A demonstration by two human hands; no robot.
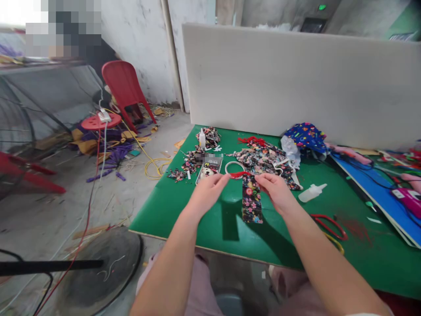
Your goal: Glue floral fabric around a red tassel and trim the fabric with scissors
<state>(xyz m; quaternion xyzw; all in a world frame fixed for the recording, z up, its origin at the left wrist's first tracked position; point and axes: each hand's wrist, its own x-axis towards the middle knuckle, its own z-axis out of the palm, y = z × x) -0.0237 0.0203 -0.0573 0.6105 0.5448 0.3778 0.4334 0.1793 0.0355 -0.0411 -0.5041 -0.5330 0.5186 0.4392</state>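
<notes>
Mid-frame, left fingers (223, 179) seem pinched on the red cord (239, 174); right fingers (263, 178) clamp the rectangular black floral fabric strip (251, 199), best held untwisted.

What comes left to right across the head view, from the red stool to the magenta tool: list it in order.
Red stool, coiled yellow cable, phone, white ring, floral strip, tipped white bottle, magenta tool.

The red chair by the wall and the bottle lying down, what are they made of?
The red chair looks like hard, smooth plastic: it seems moulded in one piece, coloured evenly. The lying bottle is probably plastic too, with a dull finish, because it looks cloudy-white.
</notes>
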